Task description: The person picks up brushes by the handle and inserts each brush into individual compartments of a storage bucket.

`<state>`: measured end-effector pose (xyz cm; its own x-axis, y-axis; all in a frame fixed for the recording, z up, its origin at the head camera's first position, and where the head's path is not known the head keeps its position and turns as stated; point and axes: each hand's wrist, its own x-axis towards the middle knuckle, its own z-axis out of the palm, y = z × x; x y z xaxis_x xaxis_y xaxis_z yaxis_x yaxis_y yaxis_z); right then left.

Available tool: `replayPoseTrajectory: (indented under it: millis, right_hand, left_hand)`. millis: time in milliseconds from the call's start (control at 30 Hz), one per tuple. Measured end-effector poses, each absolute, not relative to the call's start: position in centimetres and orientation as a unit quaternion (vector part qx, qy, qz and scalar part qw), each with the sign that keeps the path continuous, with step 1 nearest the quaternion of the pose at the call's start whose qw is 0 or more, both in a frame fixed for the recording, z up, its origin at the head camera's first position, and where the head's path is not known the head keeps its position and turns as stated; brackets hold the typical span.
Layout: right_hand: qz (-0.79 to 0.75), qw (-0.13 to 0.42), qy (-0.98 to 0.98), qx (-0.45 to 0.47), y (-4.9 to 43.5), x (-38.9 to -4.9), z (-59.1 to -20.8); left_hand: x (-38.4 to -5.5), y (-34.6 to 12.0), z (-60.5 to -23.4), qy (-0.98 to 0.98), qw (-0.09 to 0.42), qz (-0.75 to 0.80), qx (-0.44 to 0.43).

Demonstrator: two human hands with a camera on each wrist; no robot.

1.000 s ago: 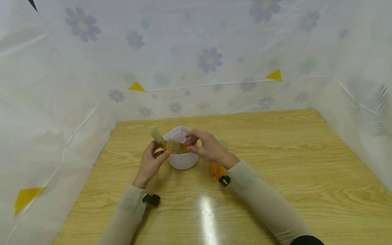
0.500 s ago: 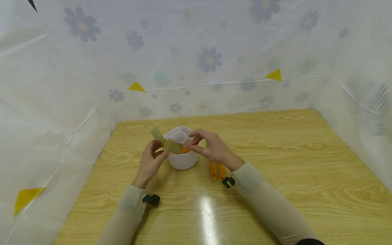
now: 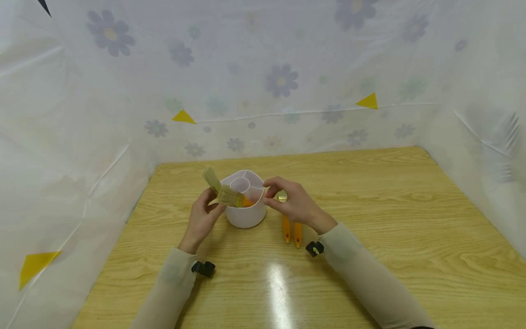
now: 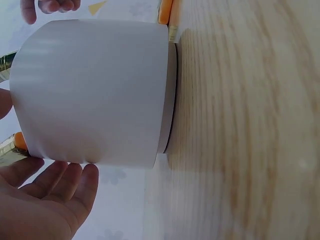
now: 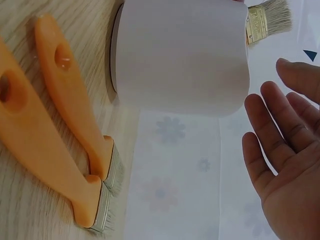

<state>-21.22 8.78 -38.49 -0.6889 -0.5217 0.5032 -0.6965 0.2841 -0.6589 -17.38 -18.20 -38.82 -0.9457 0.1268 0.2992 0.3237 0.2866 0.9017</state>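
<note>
We had the left hand [image 3: 201, 221] holding the white tub [image 3: 246, 218], fingers bent along its side, thumb near the rim. Right hand [image 3: 297, 201] hung just beside the tub's rim, fingers loosely bent, thumb apart, nothing in it. Tub stood upright on the table [image 3: 370, 228], nearer the back edge, left of centre. We counted two tilted brushes [image 3: 230, 196] in it, bristles out; two loose brushes [image 3: 286, 230] lay right of it, bristles toward the back edge.
</note>
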Motion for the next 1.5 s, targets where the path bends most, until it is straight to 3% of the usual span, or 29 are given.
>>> replayPoseTrajectory:
  millis: [400, 733, 1033, 1500]
  right_hand:
    - [0.449, 0.097, -0.807, 0.372, 10.4, -21.3, -38.9]
    - [0.444, 0.093, -0.821, 0.348, 11.7, -21.3, -39.0]
    - [0.431, 0.089, -0.832, 0.339, 12.8, -21.4, -39.2]
    - [0.441, 0.085, -0.833, 0.324, 13.5, -21.0, -39.2]
  left_hand:
    - [-17.5, -18.2, -39.0, -0.783, 0.081, -0.596, -0.157]
    - [-18.9, -18.9, -41.6, -0.753, 0.067, -0.640, -0.137]
    - [-17.6, -18.1, -39.1, -0.774, 0.079, -0.615, -0.131]
    - [-17.2, -18.1, -39.0, -0.771, 0.073, -0.604, -0.188]
